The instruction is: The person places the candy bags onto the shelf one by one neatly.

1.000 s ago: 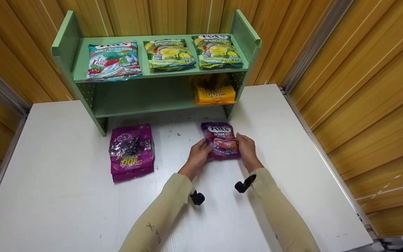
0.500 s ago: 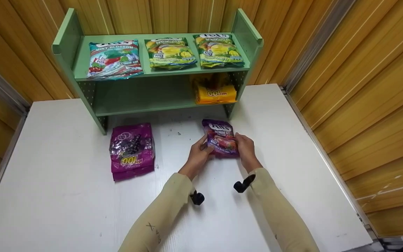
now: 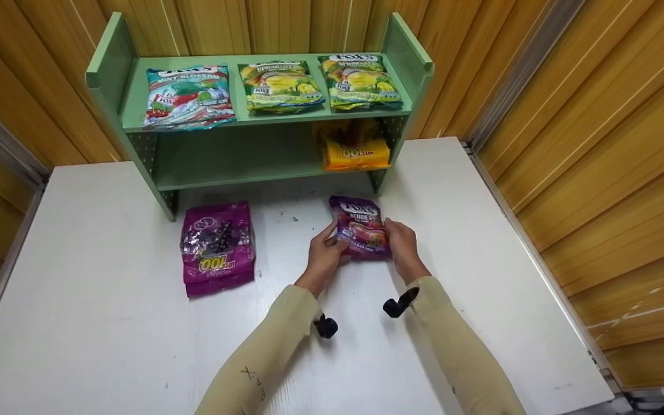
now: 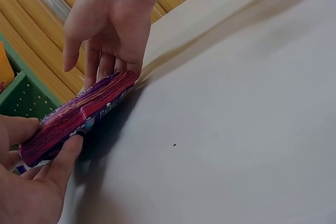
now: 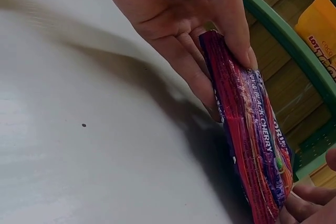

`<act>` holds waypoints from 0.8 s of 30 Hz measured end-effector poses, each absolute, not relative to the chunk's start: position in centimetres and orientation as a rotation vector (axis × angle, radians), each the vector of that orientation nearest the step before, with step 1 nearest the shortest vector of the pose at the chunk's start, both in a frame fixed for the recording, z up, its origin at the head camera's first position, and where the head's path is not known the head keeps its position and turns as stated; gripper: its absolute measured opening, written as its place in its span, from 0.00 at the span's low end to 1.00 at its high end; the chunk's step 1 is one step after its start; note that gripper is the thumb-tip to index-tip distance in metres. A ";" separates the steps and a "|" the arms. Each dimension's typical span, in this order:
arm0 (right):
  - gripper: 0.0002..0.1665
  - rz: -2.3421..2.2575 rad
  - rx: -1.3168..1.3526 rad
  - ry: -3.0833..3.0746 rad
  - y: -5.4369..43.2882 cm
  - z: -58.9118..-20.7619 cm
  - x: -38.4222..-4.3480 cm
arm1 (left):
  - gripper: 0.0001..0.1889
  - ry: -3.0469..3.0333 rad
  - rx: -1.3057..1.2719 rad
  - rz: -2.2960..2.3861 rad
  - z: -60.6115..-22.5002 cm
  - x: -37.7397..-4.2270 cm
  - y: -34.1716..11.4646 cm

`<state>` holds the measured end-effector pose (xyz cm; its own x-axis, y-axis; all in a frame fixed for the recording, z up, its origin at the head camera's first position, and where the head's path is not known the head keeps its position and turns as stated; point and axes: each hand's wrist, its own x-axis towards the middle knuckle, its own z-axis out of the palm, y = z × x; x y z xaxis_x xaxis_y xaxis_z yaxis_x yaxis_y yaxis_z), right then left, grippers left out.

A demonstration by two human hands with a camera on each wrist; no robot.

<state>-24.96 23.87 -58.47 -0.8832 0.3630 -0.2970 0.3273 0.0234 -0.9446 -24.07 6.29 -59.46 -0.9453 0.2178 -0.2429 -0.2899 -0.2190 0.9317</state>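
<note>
A purple Fox's Berries candy bag (image 3: 361, 227) stands between both hands in front of the shelf. My left hand (image 3: 323, 256) pinches its left end, thumb on one face and fingers on the other, as the left wrist view shows. At the other end my right hand (image 3: 404, 248) touches the edge with its fingers. Its thumb stands off the bag in the left wrist view. Seen from the right wrist, the bag (image 5: 247, 129) is tilted, its lower edge close to the table. Some fingertips are hidden behind it.
The green shelf (image 3: 234, 183) holds a Mint Blossom bag (image 3: 188, 98), two yellow-green candy bags (image 3: 283, 86) on top and an orange Lot 100 bag (image 3: 358, 155) below. A magenta Lot 100 bag (image 3: 218, 251) lies on the white table (image 3: 107, 334). Wood-look walls (image 3: 597, 144) enclose it.
The Berries bag has shifted slightly away from the person and a little left. My right hand has moved slightly left with it, while my left thumb and fingers have shifted on its edge.
</note>
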 end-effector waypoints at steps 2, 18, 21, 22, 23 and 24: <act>0.25 2.041 -0.747 -2.222 23.7 -58.5 -24.9 | 0.33 1.742 -0.087 2.221 -59.5 -24.0 6.2; 0.21 2.121 -0.782 -2.157 22.8 -58.5 -25.0 | 0.33 1.640 -0.134 2.364 -58.8 -24.2 6.2; 0.22 2.156 -0.773 -2.145 22.7 -58.6 -25.0 | 0.33 1.629 -0.156 2.368 -58.6 -24.2 6.1; 0.23 2.169 -0.767 -2.140 22.6 -58.6 -24.9 | 0.33 1.625 -0.165 2.370 -58.5 -24.2 6.1; 0.23 2.176 -0.764 -2.132 22.6 -58.7 -24.9 | 0.33 1.626 -0.167 2.369 -58.5 -24.1 6.1; 0.24 2.178 -0.757 -2.134 22.5 -58.7 -24.8 | 0.33 1.627 -0.172 2.368 -58.4 -24.1 6.1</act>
<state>-24.77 22.55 -58.74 -0.8840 0.3271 -0.3341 0.3273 -0.0774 -0.9418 -24.13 6.08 -58.41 -0.9585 0.1481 -0.2438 -0.2807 -0.3376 0.8985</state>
